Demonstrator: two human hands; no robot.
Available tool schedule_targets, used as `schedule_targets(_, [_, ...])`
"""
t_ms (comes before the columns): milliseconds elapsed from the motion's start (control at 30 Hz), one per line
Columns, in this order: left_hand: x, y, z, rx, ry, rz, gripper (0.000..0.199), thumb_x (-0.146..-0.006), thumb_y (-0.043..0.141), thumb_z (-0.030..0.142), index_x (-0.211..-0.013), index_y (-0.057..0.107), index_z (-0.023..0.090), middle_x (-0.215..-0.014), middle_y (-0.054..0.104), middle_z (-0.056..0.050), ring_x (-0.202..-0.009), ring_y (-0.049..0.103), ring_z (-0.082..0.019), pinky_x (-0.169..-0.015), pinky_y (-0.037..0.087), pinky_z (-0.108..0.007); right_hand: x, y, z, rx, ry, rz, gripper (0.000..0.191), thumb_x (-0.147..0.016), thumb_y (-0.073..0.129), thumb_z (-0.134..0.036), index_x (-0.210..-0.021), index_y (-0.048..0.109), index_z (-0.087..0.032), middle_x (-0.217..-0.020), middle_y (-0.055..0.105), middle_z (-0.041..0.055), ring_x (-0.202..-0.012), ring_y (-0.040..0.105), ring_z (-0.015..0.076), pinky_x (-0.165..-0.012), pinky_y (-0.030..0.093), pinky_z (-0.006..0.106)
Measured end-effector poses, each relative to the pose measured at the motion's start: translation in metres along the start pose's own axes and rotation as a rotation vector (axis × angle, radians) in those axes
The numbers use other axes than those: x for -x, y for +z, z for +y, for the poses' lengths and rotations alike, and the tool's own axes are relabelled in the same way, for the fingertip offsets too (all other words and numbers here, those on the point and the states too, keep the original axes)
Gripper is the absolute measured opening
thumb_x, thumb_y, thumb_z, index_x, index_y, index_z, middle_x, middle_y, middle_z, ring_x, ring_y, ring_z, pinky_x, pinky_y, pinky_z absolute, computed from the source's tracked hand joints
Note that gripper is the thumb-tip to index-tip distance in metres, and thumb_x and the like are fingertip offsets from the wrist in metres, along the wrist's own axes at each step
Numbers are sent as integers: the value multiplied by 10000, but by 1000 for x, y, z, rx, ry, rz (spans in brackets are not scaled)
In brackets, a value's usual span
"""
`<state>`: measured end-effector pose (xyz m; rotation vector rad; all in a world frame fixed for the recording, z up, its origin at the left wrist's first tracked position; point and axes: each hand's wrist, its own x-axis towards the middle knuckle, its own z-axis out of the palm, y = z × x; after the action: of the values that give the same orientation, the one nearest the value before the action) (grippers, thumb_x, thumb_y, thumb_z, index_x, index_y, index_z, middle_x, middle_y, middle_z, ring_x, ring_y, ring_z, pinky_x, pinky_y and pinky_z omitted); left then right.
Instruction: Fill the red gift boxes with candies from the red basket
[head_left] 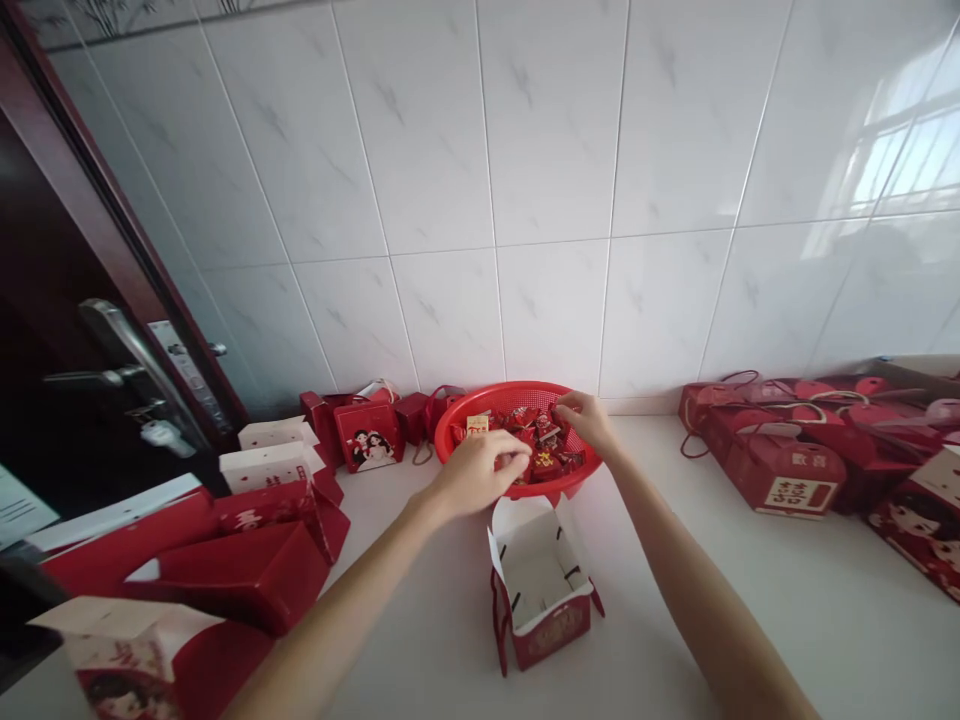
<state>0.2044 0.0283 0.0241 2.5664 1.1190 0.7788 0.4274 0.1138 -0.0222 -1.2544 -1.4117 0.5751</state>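
Note:
A red plastic basket [517,388] holds many small wrapped candies [547,428], mostly red, with a cream-coloured packet [477,425] at its left. Over the basket's front left is my left hand [476,472], its fingers curled toward the thumb; whatever it may hold is hidden. My right hand [589,420] reaches in over the right rim with fingers pinched among the candies, and I cannot make out what is in them. In front of the basket, between my forearms, stands an open red gift box [555,632] with a white inside; no candies show in it.
Open red boxes [255,560] crowd the left side of the white counter [420,640]. Smaller red boxes [367,435] stand against the tiled wall [547,320]. Closed red boxes with cord handles [787,465] fill the right. A dark door with a metal handle [135,350] is at far left.

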Motion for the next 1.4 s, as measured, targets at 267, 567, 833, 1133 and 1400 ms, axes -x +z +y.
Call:
schedule_targets(267, [-123,43,-38,-116,-67,-319,225,-842,606,130,-966,776,211,-997,772,-31,-922,700,-218,-833,531,-301,3,-1,7,-46,44,35,108,-723,564,-250,-767,640,-187,-840,731,68,-781,685,218,-738,548,355])
schedule_targets(567, [-145,77,-60,-68,-153,-249,365,-951,612,372,-1253,601,167,-1270,604,-79,-1099,628,-263,-908,552,-427,-1,2,12,-52,77,66,133,-740,605,-227,-872,613,-207,-1009,729,84,-895,692,226,-810,553,377])
schedule_targets(833, [-147,53,-84,78,-278,-149,492,-782,692,620,-578,611,180,-538,589,-27,-734,645,-272,-716,469,-353,-2,5,16,-109,99,88,134,-737,634,-240,-869,619,-220,-957,728,56,-903,683,226,-820,527,374])
schedule_targets(1133, [-150,58,-72,707,-4,-73,543,-754,667,665,-805,737,129,-757,698,-64,-790,599,-211,-746,453,-313,1,1,8,-445,105,-3,432,-704,752,-594,-844,626,-204,-760,699,16,-731,651,179,-703,515,321])
schedule_targets(1400, [-146,60,-68,832,-80,-161,437,-793,691,581,-800,726,145,-754,705,-29,-743,629,-174,-724,475,-279,7,-5,0,-642,79,-119,437,-574,877,-493,-797,633,-207,-756,735,17,-733,679,191,-721,542,330])
